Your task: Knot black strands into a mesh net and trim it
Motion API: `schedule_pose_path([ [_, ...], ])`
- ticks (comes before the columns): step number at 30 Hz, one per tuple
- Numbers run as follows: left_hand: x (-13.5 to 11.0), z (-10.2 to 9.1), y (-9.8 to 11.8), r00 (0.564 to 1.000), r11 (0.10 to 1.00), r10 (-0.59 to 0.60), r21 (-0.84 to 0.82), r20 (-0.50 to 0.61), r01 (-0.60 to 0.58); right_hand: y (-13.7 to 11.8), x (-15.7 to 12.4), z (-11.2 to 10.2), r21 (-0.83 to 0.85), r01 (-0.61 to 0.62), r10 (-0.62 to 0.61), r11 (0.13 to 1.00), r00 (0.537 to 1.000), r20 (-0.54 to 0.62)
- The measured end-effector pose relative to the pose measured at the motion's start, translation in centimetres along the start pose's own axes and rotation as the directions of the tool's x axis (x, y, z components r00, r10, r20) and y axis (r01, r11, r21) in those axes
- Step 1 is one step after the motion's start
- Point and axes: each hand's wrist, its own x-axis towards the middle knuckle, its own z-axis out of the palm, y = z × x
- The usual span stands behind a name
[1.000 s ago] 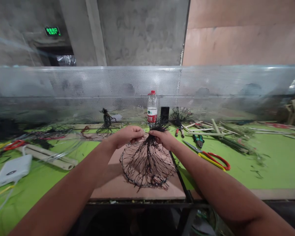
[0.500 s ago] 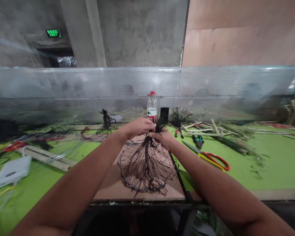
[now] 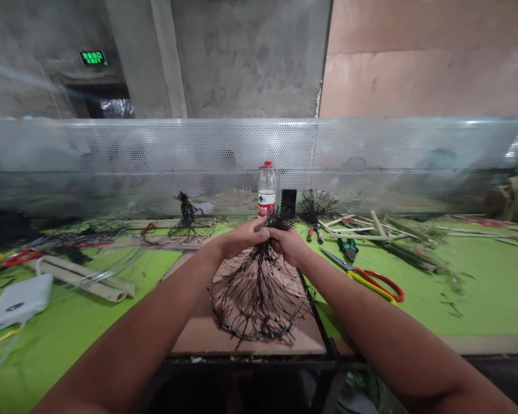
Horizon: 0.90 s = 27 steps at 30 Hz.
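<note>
Left grip (image 3: 240,240) and right grip (image 3: 288,244) closed tight on bunched neck of black cord net (image 3: 259,299). Net looked light, soft, floppy; neck best hold. Skirt sagged onto plywood board (image 3: 207,336).

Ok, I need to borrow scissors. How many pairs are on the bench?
2: a red-and-yellow-handled pair right of the board, and a red-handled pair at the far left. More may be hidden.

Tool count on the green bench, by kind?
Scissors: 2 (red-and-yellow-handled scissors right of view, red-handled scissors left of view)
Pliers: 2 (green-handled pliers, red-handled pliers)
Total: 4
</note>
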Motion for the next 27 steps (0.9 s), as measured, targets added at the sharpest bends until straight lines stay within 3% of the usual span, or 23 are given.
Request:
schedule_pose_path([
  [3, 0.1, 1.7, -1.4, 1.0, 0.999, 0.025, -0.025, -0.015, -0.026, 0.3, 0.0, 0.2, 0.0, -0.016, 0.016, 1.0, 1.0, 0.017],
  [6, 0.1, 2.6, -2.2, 0.997, 0.998, -0.036, 0.041, -0.063, 0.039, 0.5, -0.1, 0.3, -0.022, -0.04, 0.04, 0.999, 0.999, 0.036],
  [9, -0.4, 2.3, -2.3, 0.996, 0.983, -0.083, 0.164, -0.025, 0.086, 0.5, -0.2, 0.4, -0.093, -0.075, 0.079, 0.993, 0.996, 0.041],
  [13, -1.3, 1.0, -2.7, 0.976, 0.946, -0.192, 0.282, 0.099, 0.158, 0.4, -0.4, 0.5, -0.106, -0.034, 0.04, 0.994, 0.997, 0.059],
  [15, -1.5, 0.5, -3.1, 0.972, 0.92, -0.226, 0.339, 0.057, 0.194, 0.4, -0.4, 0.5, -0.097, -0.022, 0.028, 0.995, 0.998, 0.059],
  [19, -1.4, 0.5, -3.8, 0.988, 0.926, -0.069, 0.36, -0.139, 0.115, 0.6, -0.2, 0.4, -0.113, 0.001, 0.006, 0.994, 0.998, 0.063],
  [23, -1.3, 1.5, -4.0, 0.962, 0.914, -0.017, 0.385, -0.274, 0.126, 1.1, 0.1, 0.3, -0.14, -0.005, 0.014, 0.99, 0.998, 0.066],
  [25, -1.2, 1.8, -4.1, 0.949, 0.899, 0.028, 0.423, -0.313, 0.113, 1.1, 0.3, 0.0, -0.135, -0.028, 0.038, 0.99, 0.997, 0.072],
  [27, -1.2, 1.9, -4.2, 0.958, 0.897, 0.058, 0.437, -0.281, 0.074, 0.8, 0.5, -0.4, -0.105, -0.071, 0.081, 0.992, 0.992, 0.099],
])
